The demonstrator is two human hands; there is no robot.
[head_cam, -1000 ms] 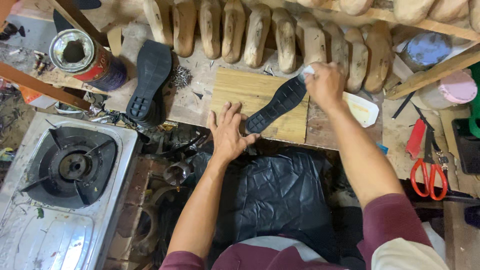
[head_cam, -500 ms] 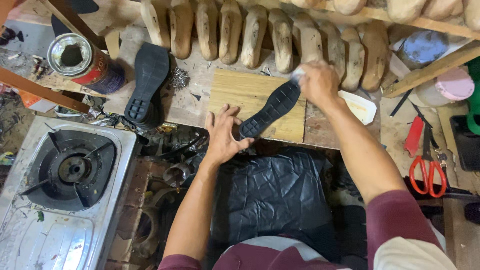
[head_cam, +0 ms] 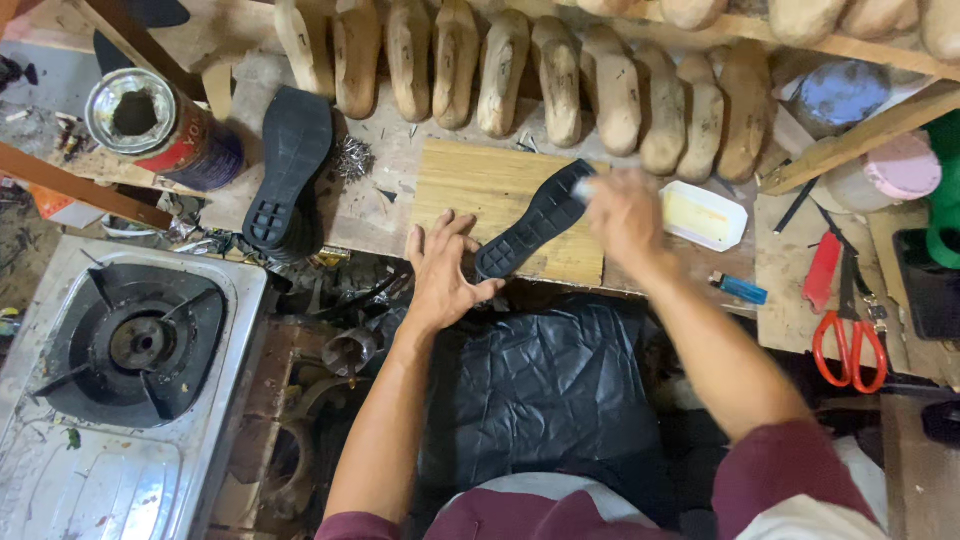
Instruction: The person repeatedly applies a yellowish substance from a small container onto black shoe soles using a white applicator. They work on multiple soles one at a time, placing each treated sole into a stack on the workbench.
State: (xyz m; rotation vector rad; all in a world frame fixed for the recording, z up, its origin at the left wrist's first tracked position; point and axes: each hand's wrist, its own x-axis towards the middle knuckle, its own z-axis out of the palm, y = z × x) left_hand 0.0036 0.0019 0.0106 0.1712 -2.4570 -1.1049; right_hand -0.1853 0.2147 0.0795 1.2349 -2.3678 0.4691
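Observation:
A black rubber shoe sole (head_cam: 535,223) lies diagonally on a small wooden board (head_cam: 495,195) on the workbench. My left hand (head_cam: 442,272) rests with fingers spread at the sole's heel end, thumb touching it and pinning it to the board. My right hand (head_cam: 622,215), blurred by motion, is closed on a small pale object at the sole's toe end; what that object is cannot be made out. A second black sole (head_cam: 287,170) lies to the left of the board.
A row of wooden shoe lasts (head_cam: 560,75) lines the back. A white tray of yellowish paste (head_cam: 702,216), a blue lighter (head_cam: 741,288) and red scissors (head_cam: 850,345) lie right. An open tin can (head_cam: 160,128) and a gas stove (head_cam: 130,345) stand left.
My right hand has moved a little right and down along the sole's toe end, rubbing there. My left hand stays pressed at the heel end.

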